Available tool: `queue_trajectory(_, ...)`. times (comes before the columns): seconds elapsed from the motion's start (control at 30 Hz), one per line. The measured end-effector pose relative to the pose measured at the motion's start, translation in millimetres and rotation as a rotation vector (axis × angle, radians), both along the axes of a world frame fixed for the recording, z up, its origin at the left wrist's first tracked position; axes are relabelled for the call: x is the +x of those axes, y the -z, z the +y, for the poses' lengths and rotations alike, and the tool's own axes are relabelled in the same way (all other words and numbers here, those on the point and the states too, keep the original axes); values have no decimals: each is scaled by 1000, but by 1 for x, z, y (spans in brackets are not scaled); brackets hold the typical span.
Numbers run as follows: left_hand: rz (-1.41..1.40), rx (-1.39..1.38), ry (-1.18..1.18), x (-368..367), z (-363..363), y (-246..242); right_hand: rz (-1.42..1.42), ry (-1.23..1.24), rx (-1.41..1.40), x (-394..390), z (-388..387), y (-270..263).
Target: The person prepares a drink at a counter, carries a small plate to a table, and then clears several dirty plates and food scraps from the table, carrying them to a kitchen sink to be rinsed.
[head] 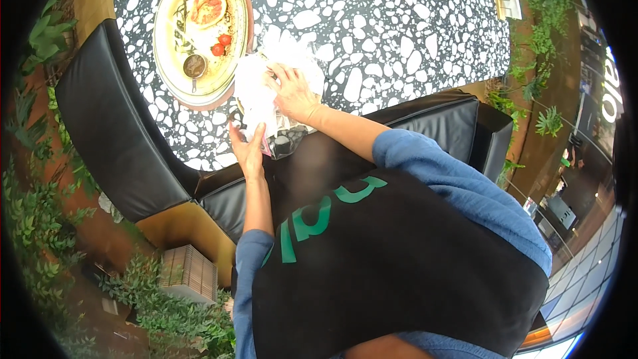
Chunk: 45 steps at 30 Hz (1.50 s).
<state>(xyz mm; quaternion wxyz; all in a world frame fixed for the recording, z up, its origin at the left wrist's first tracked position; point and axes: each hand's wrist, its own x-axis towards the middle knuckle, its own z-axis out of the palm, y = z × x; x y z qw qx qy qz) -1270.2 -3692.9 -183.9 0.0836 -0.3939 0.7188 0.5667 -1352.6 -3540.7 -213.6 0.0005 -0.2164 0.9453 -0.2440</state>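
Clear plastic packaging (311, 65) and overexposed white material (251, 77), perhaps paper or tissue, lie near the front edge of the speckled table (398, 25). My right hand (294, 92) rests on this bundle from above, fingers spread and bent; whether it grips anything cannot be told. Lower left, my left hand (249, 147) holds the near end of the white material between thumb and fingers, beside a small pink edge. An oval plate (162, 35) stands just left of the bundle. On it are a grapefruit-like half (207, 10), small red tomatoes (218, 49), herb sprigs and a small round cup (194, 66).
Black padded seating (124, 129) curves along the table's left side, and more (438, 119) runs along the near right edge. A small holder (508, 5) stands at the table's far right edge. Green plants (164, 314) and a slatted box lamp (189, 271) are at lower left.
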Motion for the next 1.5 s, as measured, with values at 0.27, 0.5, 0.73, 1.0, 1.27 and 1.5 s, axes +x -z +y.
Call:
queue_trajectory(0.27, -279, -195, 247, -58, 20, 6, -61, 88, -114, 6, -3, 1)
queue_trajectory(0.5, -324, -371, 250, -70, 28, 27, -265, 162, -365, 14, 10, 3)
queue_trajectory(0.73, -201, -232, 179, -70, 23, 50, -222, 466, -348, 14, 69, -20)
queue_trajectory(1.0, -11, 279, -38, -41, 30, 46, -909, 720, -436, 9, 73, -33)
queue_trajectory(1.27, -236, 259, -145, 62, -44, -14, -882, 428, -376, 71, 10, -42)
queue_trajectory(1.5, -255, 375, -205, 119, -129, -19, -1007, 329, -389, 83, -59, -63)
